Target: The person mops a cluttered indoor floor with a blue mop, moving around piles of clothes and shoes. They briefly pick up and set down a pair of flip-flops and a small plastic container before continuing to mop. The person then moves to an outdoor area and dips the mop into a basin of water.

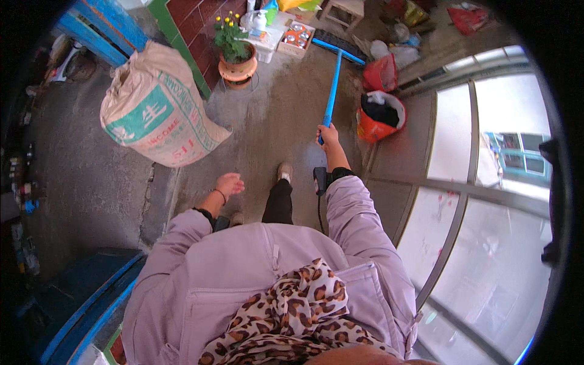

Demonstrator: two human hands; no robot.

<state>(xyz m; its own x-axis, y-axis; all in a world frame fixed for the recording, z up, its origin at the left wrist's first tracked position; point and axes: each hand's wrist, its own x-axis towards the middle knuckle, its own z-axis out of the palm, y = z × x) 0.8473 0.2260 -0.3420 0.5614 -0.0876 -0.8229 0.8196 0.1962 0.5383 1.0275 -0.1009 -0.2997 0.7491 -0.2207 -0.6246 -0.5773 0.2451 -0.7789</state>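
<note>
My right hand [328, 135] is wrapped round the blue handle of a push broom [333, 91]. Its wide blue head, with dark bristles behind it, rests on the floor ahead of me, slightly to the right. My left hand [230, 184] hangs free at my left side, fingers loosely extended, with nothing visible in it. Left of that hand stands a full woven sack [161, 112] with green and red print, leaning over on the floor. An orange bucket [382, 117] with dark stuff inside is just right of the broom handle.
A potted plant with yellow flowers [234, 52] stands by the tiled wall at the far left. Beyond it are a carton of shiny round items [296, 39] and a wooden stool [342, 13]. Red bags [380, 73] lie near the bucket. A glazed metal-framed door [450, 134] runs along the right.
</note>
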